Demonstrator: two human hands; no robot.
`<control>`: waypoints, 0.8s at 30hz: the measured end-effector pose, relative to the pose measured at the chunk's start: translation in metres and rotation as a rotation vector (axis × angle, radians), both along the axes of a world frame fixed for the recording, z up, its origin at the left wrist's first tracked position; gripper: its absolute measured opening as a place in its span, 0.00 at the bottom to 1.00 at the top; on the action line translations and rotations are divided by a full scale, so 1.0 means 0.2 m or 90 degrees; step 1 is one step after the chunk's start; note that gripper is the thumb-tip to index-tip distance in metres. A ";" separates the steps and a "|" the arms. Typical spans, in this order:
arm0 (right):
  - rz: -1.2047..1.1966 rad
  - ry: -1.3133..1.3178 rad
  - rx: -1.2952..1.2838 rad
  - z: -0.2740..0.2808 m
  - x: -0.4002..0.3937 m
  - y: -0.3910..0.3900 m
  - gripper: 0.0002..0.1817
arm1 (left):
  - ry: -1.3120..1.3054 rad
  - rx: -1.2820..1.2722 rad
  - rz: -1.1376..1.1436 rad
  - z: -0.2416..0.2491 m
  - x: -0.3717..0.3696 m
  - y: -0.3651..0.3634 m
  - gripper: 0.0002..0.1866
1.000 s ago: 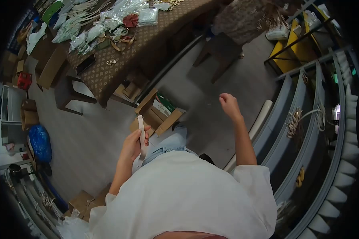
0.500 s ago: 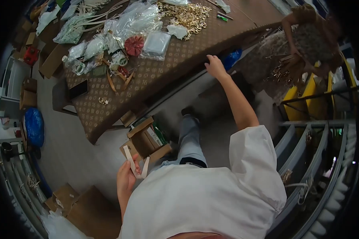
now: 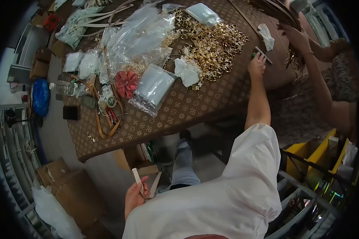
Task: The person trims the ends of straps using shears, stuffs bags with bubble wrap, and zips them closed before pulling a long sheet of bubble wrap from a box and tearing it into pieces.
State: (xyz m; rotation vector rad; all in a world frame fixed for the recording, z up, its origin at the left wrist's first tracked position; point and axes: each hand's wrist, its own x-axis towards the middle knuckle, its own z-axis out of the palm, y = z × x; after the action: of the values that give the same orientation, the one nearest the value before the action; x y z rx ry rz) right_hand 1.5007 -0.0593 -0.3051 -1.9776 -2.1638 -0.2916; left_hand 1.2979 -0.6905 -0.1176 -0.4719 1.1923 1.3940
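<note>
My left hand (image 3: pixel 136 196), low in front of my shirt, is closed on a pale folded strap (image 3: pixel 136 177). Both ends of the strap stick up in a V. My right hand (image 3: pixel 258 66) is stretched out over the table with its fingers apart, the fingertips at a pen (image 3: pixel 264 55). Something green shows beside those fingertips. To the left of that hand lies a heap of gold-coloured metal clasps (image 3: pixel 219 49), with a crumpled white piece (image 3: pixel 186 72) at its edge.
Clear plastic bags (image 3: pixel 153 83), a red scrunchie (image 3: pixel 126 84), brown straps and a bottle (image 3: pixel 66 87) lie on the patterned tablecloth (image 3: pixel 155 127). Another person's hands (image 3: pixel 295 38) hold dark strips at the right. Cardboard boxes (image 3: pixel 77 195) stand lower left; yellow bins (image 3: pixel 311 151) are at right.
My right hand has moved from beyond the table's near edge forward to the pen. The view has shifted closer over the table. My left hand still holds the strap. The other person's hands are raised.
</note>
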 end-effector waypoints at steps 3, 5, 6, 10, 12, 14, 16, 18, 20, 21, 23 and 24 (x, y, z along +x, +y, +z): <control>-0.015 -0.030 -0.069 0.06 -0.06 0.03 0.18 | 0.005 -0.010 0.024 0.02 0.03 0.09 0.17; -0.039 -0.045 -0.144 0.08 -0.09 -0.01 0.16 | 0.006 -0.017 0.011 0.02 0.05 0.12 0.17; -0.004 -0.101 -0.098 0.05 -0.12 -0.04 0.15 | -0.008 0.003 0.012 0.01 0.06 0.13 0.17; 0.031 0.042 -0.117 0.14 -0.31 -0.40 0.14 | 0.006 0.043 0.008 0.00 0.07 0.07 0.17; 0.001 0.357 -0.026 0.06 -0.35 -0.57 0.13 | 0.011 0.041 0.025 0.02 0.06 0.02 0.17; 0.076 0.567 0.059 0.16 -0.43 -0.89 0.12 | 0.017 0.040 0.047 0.03 0.08 -0.04 0.17; 0.144 0.721 -0.097 0.15 -0.48 -1.26 0.11 | 0.026 0.074 0.087 0.03 0.09 -0.12 0.18; 0.228 0.845 -0.283 0.23 -0.59 -1.73 0.08 | 0.028 0.116 0.100 0.01 0.10 -0.24 0.19; 0.289 0.762 -0.531 0.20 -0.63 -2.19 0.11 | 0.032 0.161 0.108 -0.03 0.10 -0.38 0.19; 0.364 0.729 -0.582 0.37 -0.66 -2.41 0.06 | 0.052 0.157 0.115 -0.05 0.10 -0.46 0.19; 0.496 0.712 -0.804 0.51 -0.69 -2.77 0.08 | 0.071 0.156 0.129 -0.06 0.12 -0.65 0.19; 0.566 0.721 -0.932 0.59 -0.70 -2.92 0.09 | 0.120 0.138 0.134 -0.05 0.12 -0.73 0.19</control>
State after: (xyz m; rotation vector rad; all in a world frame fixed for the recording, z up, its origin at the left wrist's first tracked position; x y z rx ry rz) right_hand 1.3614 -0.6443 -0.1869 -0.5605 -1.9797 2.3095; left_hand 1.3222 -0.8362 -0.1276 -0.3253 1.1484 1.7592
